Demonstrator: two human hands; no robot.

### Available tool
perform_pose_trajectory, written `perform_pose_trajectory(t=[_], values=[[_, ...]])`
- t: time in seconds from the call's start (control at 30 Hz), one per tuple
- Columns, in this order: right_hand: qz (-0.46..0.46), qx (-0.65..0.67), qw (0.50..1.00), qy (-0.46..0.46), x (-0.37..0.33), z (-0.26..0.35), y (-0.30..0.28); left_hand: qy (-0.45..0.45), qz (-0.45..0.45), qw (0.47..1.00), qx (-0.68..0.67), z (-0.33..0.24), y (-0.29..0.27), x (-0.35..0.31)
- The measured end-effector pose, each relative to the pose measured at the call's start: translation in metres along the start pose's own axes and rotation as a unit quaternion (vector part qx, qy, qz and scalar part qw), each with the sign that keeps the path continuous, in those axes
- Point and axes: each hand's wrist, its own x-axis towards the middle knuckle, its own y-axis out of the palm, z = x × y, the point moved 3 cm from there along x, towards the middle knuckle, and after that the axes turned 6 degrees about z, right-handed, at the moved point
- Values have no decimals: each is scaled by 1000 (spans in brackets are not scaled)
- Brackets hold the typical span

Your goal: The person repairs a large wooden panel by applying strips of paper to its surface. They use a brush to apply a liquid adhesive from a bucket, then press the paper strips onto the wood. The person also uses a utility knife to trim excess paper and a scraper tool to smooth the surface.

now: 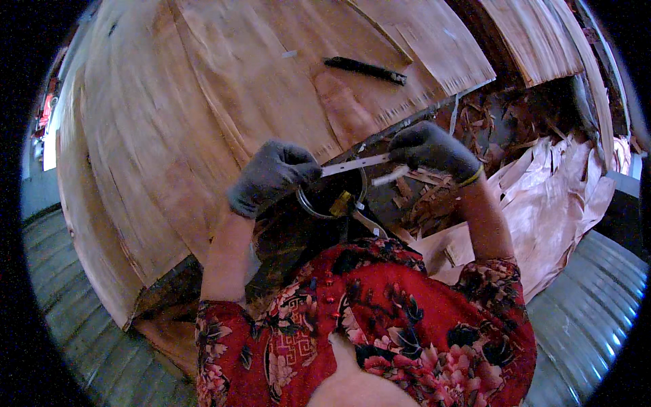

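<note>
The grey-gloved left hand [274, 173] and grey-gloved right hand [434, 150], fingers closed on it, apparently tension a narrow white dotted strip [356, 165] near tan wood-veneer sheets [258, 74], the next move likely needing steady grip.

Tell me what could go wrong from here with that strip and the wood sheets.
The white strip, held straight between the gloved left hand and right hand, might tear or slip if pulled harder.

The wood sheets have uneven edges close to both hands, so a glove could catch and split one.

The black tool lies loose on the sheets and could be knocked off.
</note>
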Motion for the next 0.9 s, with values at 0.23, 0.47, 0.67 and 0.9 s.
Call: perform_pose_trajectory(t=[0.23, 0.47, 0.67, 0.9], values=[[-136, -385, 912, 25, 37, -9, -61, -19, -130, 925, 357, 16, 1, 55], [-162, -510, 837, 111, 71, -19, -63, -75, -151, 887, 429, 29, 5, 85], [-151, -512, 838, 114, 75, -25, -68, -112, -95, 856, 496, 26, 0, 87], [-158, -511, 836, 121, 75, -19, -65, 39, -347, 780, 519, -16, 15, 100]])
